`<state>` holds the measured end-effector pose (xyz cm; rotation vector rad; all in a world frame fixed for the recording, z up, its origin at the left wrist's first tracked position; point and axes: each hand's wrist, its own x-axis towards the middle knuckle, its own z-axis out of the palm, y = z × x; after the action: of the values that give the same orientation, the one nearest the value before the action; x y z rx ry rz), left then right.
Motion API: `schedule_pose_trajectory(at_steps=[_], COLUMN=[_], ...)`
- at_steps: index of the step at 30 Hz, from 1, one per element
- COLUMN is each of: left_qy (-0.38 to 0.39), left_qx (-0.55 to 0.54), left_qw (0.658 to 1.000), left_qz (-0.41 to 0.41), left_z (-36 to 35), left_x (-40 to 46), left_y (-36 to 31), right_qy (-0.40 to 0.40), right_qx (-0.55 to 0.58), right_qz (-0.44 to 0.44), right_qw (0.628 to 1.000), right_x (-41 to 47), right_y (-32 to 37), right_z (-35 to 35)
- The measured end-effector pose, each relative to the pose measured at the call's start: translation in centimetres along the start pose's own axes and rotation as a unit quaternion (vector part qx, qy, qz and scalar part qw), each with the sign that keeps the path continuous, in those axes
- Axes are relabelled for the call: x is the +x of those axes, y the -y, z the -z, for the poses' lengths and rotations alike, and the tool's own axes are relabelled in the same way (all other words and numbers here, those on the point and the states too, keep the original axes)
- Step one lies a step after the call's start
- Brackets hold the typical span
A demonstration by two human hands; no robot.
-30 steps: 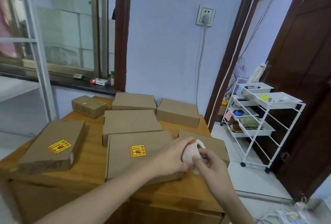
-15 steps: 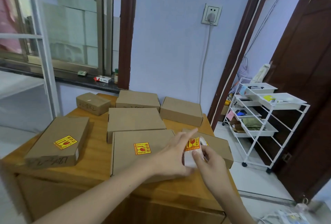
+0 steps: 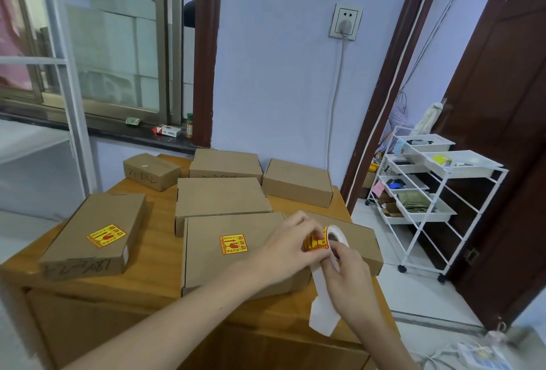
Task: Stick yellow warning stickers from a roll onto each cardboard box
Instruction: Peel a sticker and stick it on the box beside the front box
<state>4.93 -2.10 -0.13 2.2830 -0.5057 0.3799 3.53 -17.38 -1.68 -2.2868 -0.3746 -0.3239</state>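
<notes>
Peeling looks to be the step in hand: nearest the camera, the right hand grips the sticker roll from below so that its face is turned toward the left hand, whose fingertips pinch the edge of the yellow warning sticker on the roll, both hands closed together over the right front corner of the wooden table. A tail of bare white backing paper hangs down from the roll past the table edge (spent liner, I judge, left free so it does not snag the next sticker). Seven cardboard boxes lie flat on the table, lids up, which gives each a broad face to press onto. Two carry stickers: the front left box and the front centre box just beside the hands. Five look bare: the front right box partly hidden behind the roll, likely next since the roll is held right above it, the middle box, then at the far edge the small box, the back centre box and the back right box.
</notes>
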Motion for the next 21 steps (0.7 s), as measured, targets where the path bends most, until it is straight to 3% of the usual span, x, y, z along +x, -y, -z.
schedule_pose_trajectory(at_steps=[9,21], left_qy=[-0.042,-0.099], left_qx=[0.007,-0.005], left_qw=[0.999,0.995], left_qz=[-0.033,-0.028], left_z=[-0.4,-0.8], left_x=[-0.2,-0.7], left_y=[0.1,0.4], right_qy=[-0.041,-0.060], right_qx=[-0.126,-0.179], right_qz=[0.079,0.101], right_qw=[0.988,0.977], right_x=[-0.3,0.2], right_y=[0.2,0.3], right_z=[0.1,-0.9])
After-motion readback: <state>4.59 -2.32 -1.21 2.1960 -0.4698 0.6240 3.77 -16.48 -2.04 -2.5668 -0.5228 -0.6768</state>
